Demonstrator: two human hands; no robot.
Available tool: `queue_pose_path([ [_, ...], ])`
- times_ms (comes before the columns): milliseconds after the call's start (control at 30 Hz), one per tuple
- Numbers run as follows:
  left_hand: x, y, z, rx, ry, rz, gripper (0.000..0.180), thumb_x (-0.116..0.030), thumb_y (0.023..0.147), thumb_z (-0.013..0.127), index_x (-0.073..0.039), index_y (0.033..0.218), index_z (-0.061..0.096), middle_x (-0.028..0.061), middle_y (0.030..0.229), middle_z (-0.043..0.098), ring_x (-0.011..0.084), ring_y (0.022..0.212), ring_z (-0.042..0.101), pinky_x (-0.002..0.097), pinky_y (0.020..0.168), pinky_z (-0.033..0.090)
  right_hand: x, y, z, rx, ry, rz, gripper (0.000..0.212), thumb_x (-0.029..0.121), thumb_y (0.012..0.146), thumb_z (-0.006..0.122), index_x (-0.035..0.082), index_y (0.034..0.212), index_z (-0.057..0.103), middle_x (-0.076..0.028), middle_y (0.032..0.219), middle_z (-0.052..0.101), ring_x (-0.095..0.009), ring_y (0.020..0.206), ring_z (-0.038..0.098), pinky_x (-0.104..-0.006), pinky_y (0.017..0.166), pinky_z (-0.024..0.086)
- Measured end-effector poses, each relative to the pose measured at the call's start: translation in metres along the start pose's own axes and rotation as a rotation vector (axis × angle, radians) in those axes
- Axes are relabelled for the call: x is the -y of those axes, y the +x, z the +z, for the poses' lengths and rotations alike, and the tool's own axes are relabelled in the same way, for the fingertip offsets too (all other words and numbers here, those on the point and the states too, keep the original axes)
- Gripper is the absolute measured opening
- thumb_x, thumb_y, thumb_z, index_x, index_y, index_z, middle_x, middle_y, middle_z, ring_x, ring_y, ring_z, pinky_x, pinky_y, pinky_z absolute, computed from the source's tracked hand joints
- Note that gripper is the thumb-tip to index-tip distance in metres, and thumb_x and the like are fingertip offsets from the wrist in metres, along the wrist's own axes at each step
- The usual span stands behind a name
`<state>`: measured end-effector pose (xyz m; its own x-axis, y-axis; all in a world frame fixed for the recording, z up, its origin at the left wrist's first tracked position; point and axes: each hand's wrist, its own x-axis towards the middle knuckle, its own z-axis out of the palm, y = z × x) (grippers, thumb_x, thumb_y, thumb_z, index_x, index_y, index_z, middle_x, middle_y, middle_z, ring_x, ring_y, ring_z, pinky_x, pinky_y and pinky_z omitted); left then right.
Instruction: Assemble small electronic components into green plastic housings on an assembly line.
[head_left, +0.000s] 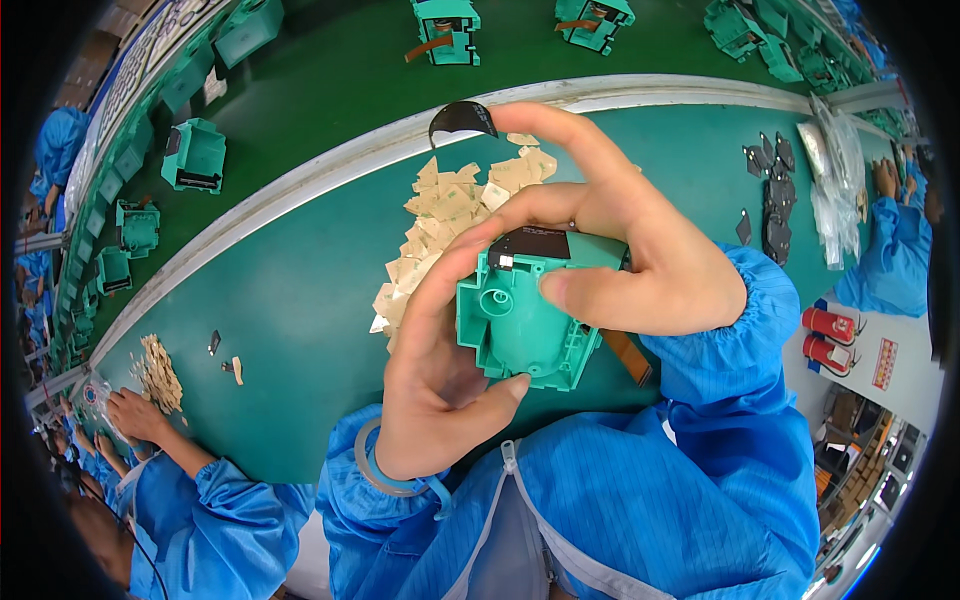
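Close in front of me is a green plastic housing [530,325], tilted with its hollowed side up. My left hand [430,370] wraps it from the left, thumb at the lower edge and fingers along the far side. From the right, my right hand [640,240] grips it with the thumb pressed on its face. A black sheet piece [530,243] covers the housing's far edge. The stretched right index fingertip touches a thin, curved black piece [462,119]; whether it sticks there cannot be told. An orange-brown flat cable [628,357] hangs out at the lower right.
Beyond my hands lies a pile of beige paper scraps [440,210]. Black pieces [775,200] and clear plastic bags [835,180] lie at right. Past a metal rail [330,150], a green belt [330,60] carries similar housings [195,155]. A co-worker's hand [140,415] is at left.
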<state>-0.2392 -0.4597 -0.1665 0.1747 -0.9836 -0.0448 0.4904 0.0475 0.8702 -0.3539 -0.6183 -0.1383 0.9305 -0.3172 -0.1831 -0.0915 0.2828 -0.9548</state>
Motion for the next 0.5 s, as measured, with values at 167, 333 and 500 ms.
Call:
queue_pose_path([
  [167, -0.0007, 0.0000, 0.0014, 0.017, 0.011, -0.026, 0.081, 0.019, 0.067, 0.051, -0.005, 0.139, 0.021, 0.0126, 0.144, 0.018, 0.0232, 0.132, 0.026, 0.0355, 0.100, 0.035, -0.0044, -0.0005, -0.0019, -0.006, -0.012, -0.031, 0.083, -0.001, 0.067, 0.050, 0.002, 0.140, 0.010, -0.016, 0.107, 0.058, -0.021, 0.103, 0.053, -0.0325, 0.094, 0.037],
  [333, -0.0004, 0.0025, 0.0030, 0.050, -0.056, -0.010, 0.084, 0.019, 0.069, 0.050, -0.004, 0.142, 0.014, 0.0119, 0.145, 0.016, 0.0233, 0.132, 0.025, 0.0362, 0.103, 0.030, -0.0016, 0.0000, -0.0076, 0.014, 0.076, 0.041, 0.081, -0.001, 0.068, 0.050, 0.003, 0.140, 0.012, -0.016, 0.109, 0.057, -0.023, 0.106, 0.052, -0.0348, 0.097, 0.034],
  [500, -0.0026, 0.0041, 0.0016, 0.069, -0.083, -0.026, 0.086, 0.020, 0.068, 0.048, -0.004, 0.142, 0.013, 0.0125, 0.145, 0.016, 0.0238, 0.133, 0.025, 0.0361, 0.103, 0.029, -0.0022, -0.0008, -0.0068, 0.018, 0.090, 0.037, 0.079, -0.001, 0.070, 0.050, 0.004, 0.140, 0.012, -0.017, 0.110, 0.057, -0.023, 0.107, 0.051, -0.0352, 0.098, 0.033],
])
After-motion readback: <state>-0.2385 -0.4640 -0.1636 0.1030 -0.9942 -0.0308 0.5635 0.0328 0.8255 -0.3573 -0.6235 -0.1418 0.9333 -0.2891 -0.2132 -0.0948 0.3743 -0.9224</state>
